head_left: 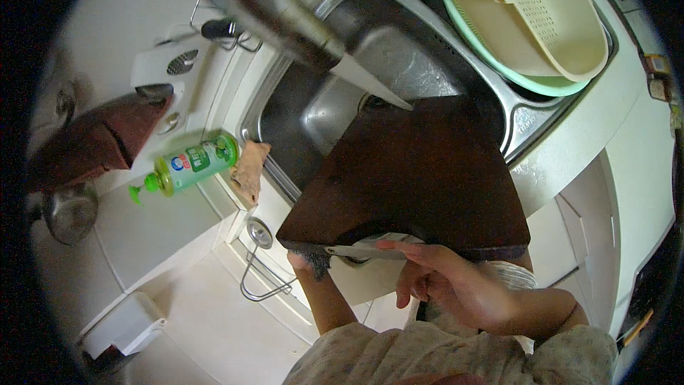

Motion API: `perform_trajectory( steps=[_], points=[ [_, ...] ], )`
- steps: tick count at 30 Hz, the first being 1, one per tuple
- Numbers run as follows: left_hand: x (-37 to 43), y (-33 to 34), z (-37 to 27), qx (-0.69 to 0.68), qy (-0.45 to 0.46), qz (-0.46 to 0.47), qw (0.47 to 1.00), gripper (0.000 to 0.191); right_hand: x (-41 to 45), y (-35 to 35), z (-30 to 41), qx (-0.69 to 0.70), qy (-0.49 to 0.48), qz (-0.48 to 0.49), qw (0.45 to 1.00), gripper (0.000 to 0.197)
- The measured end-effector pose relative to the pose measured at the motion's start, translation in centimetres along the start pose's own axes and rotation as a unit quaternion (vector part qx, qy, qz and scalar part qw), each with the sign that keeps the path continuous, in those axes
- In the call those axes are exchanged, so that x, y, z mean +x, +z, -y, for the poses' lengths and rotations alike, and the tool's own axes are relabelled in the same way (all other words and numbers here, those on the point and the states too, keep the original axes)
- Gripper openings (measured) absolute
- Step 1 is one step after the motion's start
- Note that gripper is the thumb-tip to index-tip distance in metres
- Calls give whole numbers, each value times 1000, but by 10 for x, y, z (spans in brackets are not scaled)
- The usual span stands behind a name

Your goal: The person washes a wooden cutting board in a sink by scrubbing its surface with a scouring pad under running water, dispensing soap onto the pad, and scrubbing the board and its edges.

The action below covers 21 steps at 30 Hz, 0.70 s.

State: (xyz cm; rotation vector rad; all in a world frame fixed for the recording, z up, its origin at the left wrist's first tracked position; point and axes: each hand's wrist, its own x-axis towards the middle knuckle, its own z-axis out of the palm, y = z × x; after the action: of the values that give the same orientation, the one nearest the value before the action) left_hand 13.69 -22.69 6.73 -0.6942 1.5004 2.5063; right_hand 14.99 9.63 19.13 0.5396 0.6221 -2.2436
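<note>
A dark wooden cutting board lies slantwise over the steel sink, its far end below the faucet spout. A metal strip with a hole at one end crosses a curved recess at its near edge. My right hand touches this strip with outstretched fingertips, other fingers curled beneath; its grip is unclear. My left hand is at the board's left near corner, mostly hidden behind it. Beside that hand is a dark mesh scrubber; whether the fingers close on it cannot be seen.
Left of the sink lie a green pump bottle and a tan cloth or sponge. A cream colander rests in a pale green basin at upper right. A wire rack, a metal hook-shaped holder and a brown cloth are at left.
</note>
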Motion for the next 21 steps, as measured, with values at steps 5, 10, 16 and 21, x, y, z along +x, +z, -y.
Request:
perform_trajectory(
  steps=[5,10,16,21],
  points=[
    [-20,-57,31,-22,-90,16,996,56,13,-5,13,-67,60,16,996,57],
    [-30,26,24,-38,-163,-2,986,60,6,-14,22,-89,99,-56,989,50],
    [-32,30,19,61,-141,277,949,63,0,-38,44,-190,67,-227,953,40],
    [-33,40,23,97,-152,338,923,54,-2,-84,63,-248,20,-308,918,37]
  ],
)
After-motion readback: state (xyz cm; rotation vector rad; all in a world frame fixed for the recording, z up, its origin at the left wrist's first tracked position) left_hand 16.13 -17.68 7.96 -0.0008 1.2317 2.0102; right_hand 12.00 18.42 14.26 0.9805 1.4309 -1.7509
